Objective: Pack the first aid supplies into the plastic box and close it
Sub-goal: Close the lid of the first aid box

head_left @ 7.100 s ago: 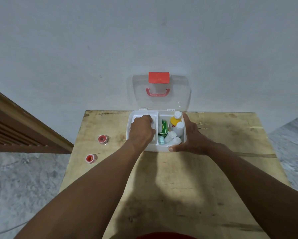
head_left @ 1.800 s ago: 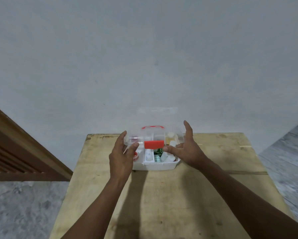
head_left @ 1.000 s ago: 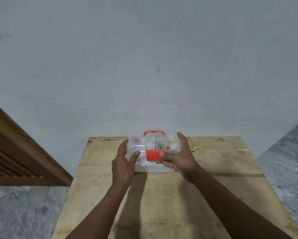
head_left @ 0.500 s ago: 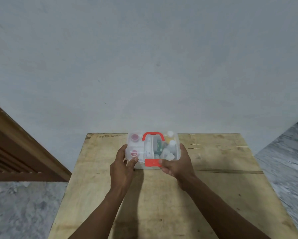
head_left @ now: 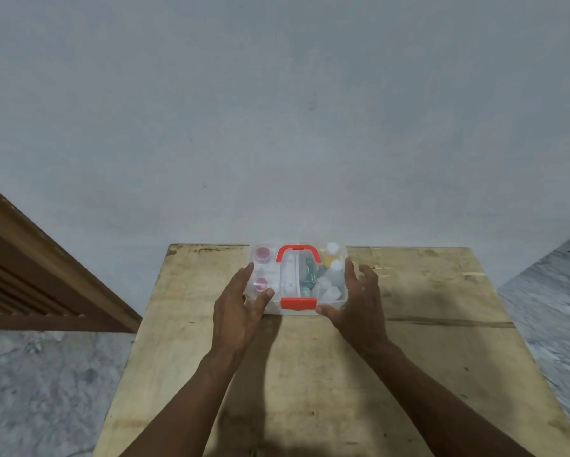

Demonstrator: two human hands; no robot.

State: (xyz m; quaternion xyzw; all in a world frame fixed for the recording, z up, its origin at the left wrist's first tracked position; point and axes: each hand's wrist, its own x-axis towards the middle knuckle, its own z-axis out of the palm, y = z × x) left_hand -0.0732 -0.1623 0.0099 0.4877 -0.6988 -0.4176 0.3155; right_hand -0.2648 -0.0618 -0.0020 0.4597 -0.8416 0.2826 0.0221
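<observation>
Far left there's a slatted wooden panel [head_left: 29, 275] leaning along the wall, with grey marbled floor [head_left: 46, 390] under it. Then the plywood table [head_left: 310, 390] fills the middle, pushed up against a plain grey wall [head_left: 277, 110].

Left hand [head_left: 240, 308] is up at the near-left corner of the plastic box [head_left: 329, 306], fingers loosely spread, thumb tip lying against the front-left part of the clear lid [head_left: 272, 268] and the index finger running along the left side. Looks like light contact, not a real grip.

The box itself sits at the far edge of the table, right by the wall, squarely between the two hands. Lid is down flat. The red handle [head_left: 298, 253] is lying flat on top and the red latch [head_left: 298, 303] is at the front edge, facing the person. Whether it's actually clicked in, can't tell. Through the lid you can see two red-capped round things [head_left: 262, 253] in the left compartment, something green [head_left: 310, 275] in the middle, and white bottles [head_left: 334, 275] plus a yellowish one on the right.

Right hand [head_left: 359, 305] is by the near-right corner, fingers spread and a bit blurry, thumb pointing in toward the box front just right of the latch. Fingers sit just beside the right wall; can't say if they touch it.
</observation>
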